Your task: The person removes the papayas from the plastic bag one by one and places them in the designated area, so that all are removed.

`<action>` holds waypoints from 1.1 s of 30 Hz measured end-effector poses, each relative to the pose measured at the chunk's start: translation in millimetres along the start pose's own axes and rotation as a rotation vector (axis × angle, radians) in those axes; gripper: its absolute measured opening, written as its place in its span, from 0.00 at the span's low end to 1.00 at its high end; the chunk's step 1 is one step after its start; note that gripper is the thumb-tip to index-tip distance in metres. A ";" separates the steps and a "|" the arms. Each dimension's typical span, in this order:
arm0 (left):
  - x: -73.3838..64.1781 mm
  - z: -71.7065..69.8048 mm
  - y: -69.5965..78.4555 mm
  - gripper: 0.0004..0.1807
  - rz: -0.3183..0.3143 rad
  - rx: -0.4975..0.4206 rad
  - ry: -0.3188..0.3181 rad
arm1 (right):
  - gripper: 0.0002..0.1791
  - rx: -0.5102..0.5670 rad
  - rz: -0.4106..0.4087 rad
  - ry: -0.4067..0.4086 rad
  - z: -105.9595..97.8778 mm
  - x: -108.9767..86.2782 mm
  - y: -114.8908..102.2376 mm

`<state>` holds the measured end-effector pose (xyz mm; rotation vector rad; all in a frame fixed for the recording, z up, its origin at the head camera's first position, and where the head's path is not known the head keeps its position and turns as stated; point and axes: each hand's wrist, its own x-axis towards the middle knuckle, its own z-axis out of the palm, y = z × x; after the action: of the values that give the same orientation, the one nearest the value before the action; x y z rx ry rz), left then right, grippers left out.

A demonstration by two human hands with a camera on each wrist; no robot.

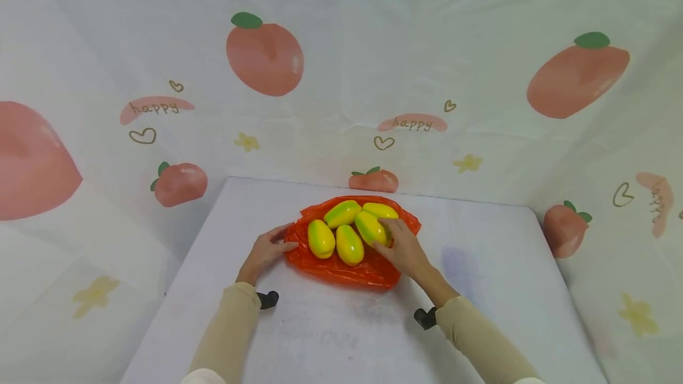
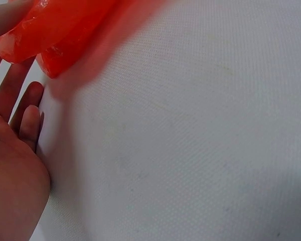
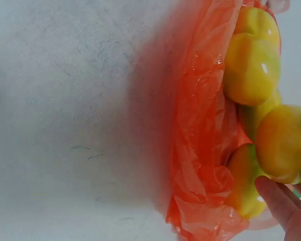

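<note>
An orange-red plastic bag (image 1: 347, 276) lies spread on the table with several glossy yellow-green, mango-like fruits (image 1: 321, 239) on it. My left hand (image 1: 268, 249) is at the bag's left edge, and in the left wrist view the thumb lies over the red film (image 2: 65, 30) with fingers beneath it, pinching it. On the other side, my right hand (image 1: 404, 249) grips one fruit (image 1: 369, 227) between thumb and fingers. From the right wrist, that held fruit (image 3: 281, 143) overlaps another fruit (image 3: 246, 183) behind it, and the bag's crumpled edge (image 3: 198, 125) runs alongside.
The white table (image 1: 320, 336) extends toward me and to both sides of the bag. Behind it hangs a pale cloth backdrop (image 1: 331, 76) printed with peaches, hearts and flowers. Black wrist mounts (image 1: 425, 317) stick out inward from both sleeves.
</note>
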<state>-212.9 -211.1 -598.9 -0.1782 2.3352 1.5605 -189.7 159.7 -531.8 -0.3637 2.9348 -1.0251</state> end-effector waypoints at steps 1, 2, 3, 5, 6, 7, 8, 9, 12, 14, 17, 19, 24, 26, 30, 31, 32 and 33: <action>-0.3 0.1 0.1 0.40 0.001 -0.002 0.000 | 0.36 0.004 -0.002 0.005 -1.0 -0.5 -0.9; -0.7 0.3 0.2 0.40 0.002 -0.005 0.000 | 0.36 0.006 -0.006 0.012 -1.9 -0.7 -1.6; -0.9 0.5 0.3 0.39 0.003 -0.007 0.001 | 0.37 0.007 -0.012 0.019 -2.8 -0.8 -1.6; -1.5 0.8 0.1 0.37 0.004 -0.011 0.004 | 0.37 0.000 -0.029 0.031 -5.3 -1.0 -1.4; -2.0 0.8 -0.1 0.37 0.007 -0.007 0.004 | 0.37 -0.001 -0.038 0.034 -6.7 -0.9 -0.9; -2.3 1.1 0.0 0.36 0.008 -0.004 0.006 | 0.36 -0.002 -0.048 0.039 -8.1 -0.6 -0.2; -2.4 1.1 0.0 0.36 0.011 0.003 0.008 | 0.36 -0.005 -0.056 0.046 -9.6 -0.5 0.6; -2.4 1.2 0.0 0.36 0.011 0.006 0.010 | 0.36 -0.009 -0.063 0.051 -11.1 -0.4 1.5; -2.4 1.7 0.8 0.36 0.011 0.012 0.011 | 0.35 -0.019 -0.084 0.076 -15.7 -0.6 4.6; -2.2 1.8 1.2 0.37 0.004 0.008 0.009 | 0.35 -0.022 -0.089 0.092 -18.2 -0.7 7.6; -2.1 1.6 1.2 0.37 -0.003 0.010 0.006 | 0.36 -0.029 -0.082 0.110 -21.6 -0.5 12.3; -2.4 1.5 1.2 0.37 -0.009 0.011 0.005 | 0.37 -0.039 -0.066 0.118 -23.4 0.3 15.5; -3.0 0.9 2.2 0.36 -0.007 0.008 0.014 | 0.37 -0.033 -0.035 0.136 -28.2 2.6 23.7; -2.3 0.4 2.4 0.36 0.000 0.016 0.017 | 0.37 -0.028 -0.021 0.145 -30.4 3.3 27.7; -0.1 0.2 2.3 0.37 -0.005 0.026 0.012 | 0.36 -0.029 -0.002 0.172 -36.3 2.9 36.8; 0.3 0.4 2.0 0.37 -0.008 0.024 0.009 | 0.36 -0.028 0.001 0.183 -38.1 2.7 39.3; 0.6 0.7 1.6 0.37 -0.009 0.026 0.007 | 0.36 -0.025 0.007 0.192 -40.0 2.3 41.7; 0.8 1.0 1.3 0.37 -0.015 0.021 0.008 | 0.36 -0.026 0.016 0.198 -41.8 1.9 44.2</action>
<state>-213.8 -209.5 -598.3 -0.1965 2.3496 1.5307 -204.6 218.5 -526.0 -0.2519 3.1219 -1.0819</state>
